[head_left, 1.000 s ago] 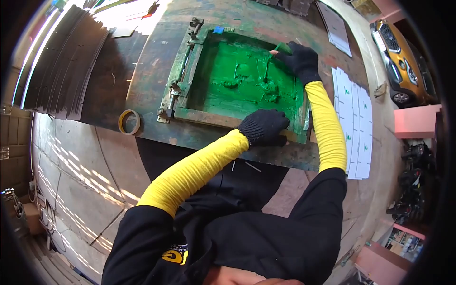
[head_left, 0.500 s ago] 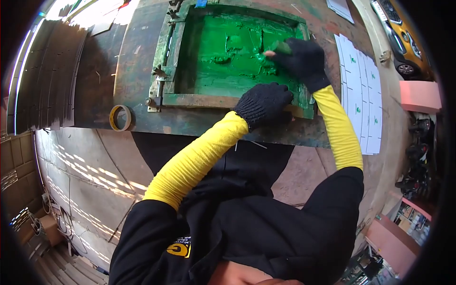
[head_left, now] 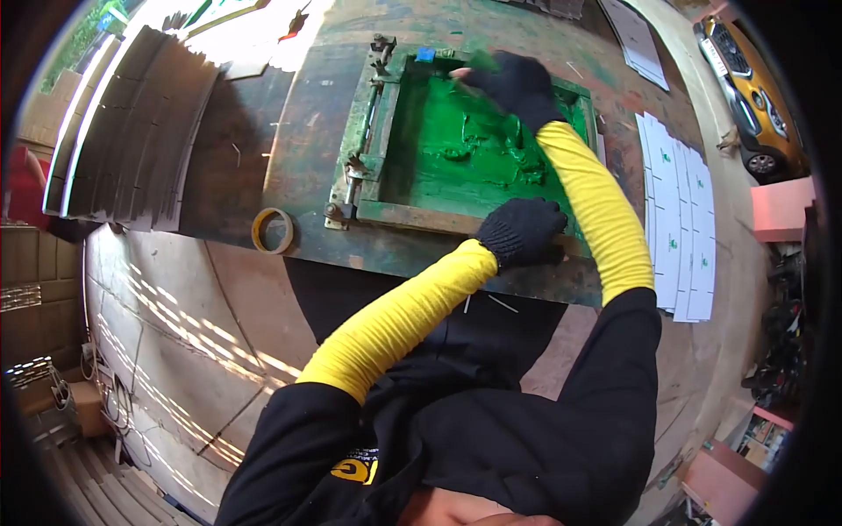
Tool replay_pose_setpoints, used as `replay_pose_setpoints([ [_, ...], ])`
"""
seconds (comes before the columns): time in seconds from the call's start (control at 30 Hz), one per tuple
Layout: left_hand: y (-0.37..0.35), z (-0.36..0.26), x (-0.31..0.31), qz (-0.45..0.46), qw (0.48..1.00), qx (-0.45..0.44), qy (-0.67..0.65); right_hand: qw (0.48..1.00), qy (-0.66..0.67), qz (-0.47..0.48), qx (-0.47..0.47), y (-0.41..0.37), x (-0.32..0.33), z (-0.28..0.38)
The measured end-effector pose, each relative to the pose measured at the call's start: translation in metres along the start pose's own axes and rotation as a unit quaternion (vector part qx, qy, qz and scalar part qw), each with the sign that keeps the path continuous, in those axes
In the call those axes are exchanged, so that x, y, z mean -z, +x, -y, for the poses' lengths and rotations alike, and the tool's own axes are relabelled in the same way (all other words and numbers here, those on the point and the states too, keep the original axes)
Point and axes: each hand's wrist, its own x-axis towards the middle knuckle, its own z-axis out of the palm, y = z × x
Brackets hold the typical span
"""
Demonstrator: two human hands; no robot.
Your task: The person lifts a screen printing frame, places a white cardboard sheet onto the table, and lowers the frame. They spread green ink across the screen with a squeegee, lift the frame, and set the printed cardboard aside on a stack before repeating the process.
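Observation:
A wooden screen-printing frame [head_left: 421, 218] lies on the table, hinged along its left side to a metal bar with clamps [head_left: 354, 175]. Thick green ink [head_left: 491, 145] covers the mesh, with raised lumps near the middle. My right hand [head_left: 519, 89], in a black glove with bare fingertips, is closed on a green-smeared squeegee [head_left: 481, 70] over the frame's far side; motion blurs the tool. At the near edge, my left hand [head_left: 524, 231], gloved too, has its fingers curled over the wooden rail toward the right corner.
Printed white sheets [head_left: 675, 210] lie right of the frame. A tape roll [head_left: 273, 231] sits near the table's front edge. Brown card stacks [head_left: 140, 131] stand at left, beside a person's red sleeve [head_left: 24, 188]. An orange car [head_left: 750, 96] is beyond, at right.
My right hand has swept the squeegee from the frame's right side to its far left part. My left hand keeps its place on the near rail. The camera view has shifted.

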Motion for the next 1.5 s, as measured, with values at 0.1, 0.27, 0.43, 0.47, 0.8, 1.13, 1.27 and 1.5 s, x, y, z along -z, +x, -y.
replay_pose_setpoints([
  [0.1, 0.002, -0.001, 0.004, 0.016, 1.0, 0.012, -0.003, 1.0, -0.001, -0.017, 0.026, 0.025, -0.013, 0.044],
  [0.27, 0.002, 0.007, -0.004, -0.005, 1.0, 0.008, -0.019, 0.993, 0.002, -0.044, 0.112, 0.041, -0.034, 0.063],
  [0.43, 0.005, 0.013, -0.029, -0.168, 0.982, -0.028, -0.085, 0.977, 0.0, -0.106, 0.185, 0.016, -0.037, 0.073],
  [0.47, 0.005, 0.012, -0.03, -0.167, 0.981, -0.022, -0.093, 0.978, 0.003, -0.096, 0.184, 0.011, -0.033, 0.076],
  [0.8, 0.0, 0.018, -0.034, -0.148, 0.986, -0.052, -0.058, 0.97, 0.095, -0.049, 0.22, -0.038, 0.006, 0.099],
  [1.13, -0.001, 0.002, 0.001, 0.003, 1.0, 0.004, -0.029, 0.999, 0.003, 0.017, 0.038, 0.044, -0.018, 0.003],
  [1.27, 0.002, 0.003, 0.002, -0.035, 0.999, -0.011, -0.032, 0.997, -0.034, 0.066, 0.012, 0.068, -0.028, -0.007],
  [1.5, 0.002, 0.002, 0.004, -0.003, 1.0, -0.012, -0.026, 0.995, -0.052, 0.085, 0.0, 0.087, -0.043, -0.001],
])
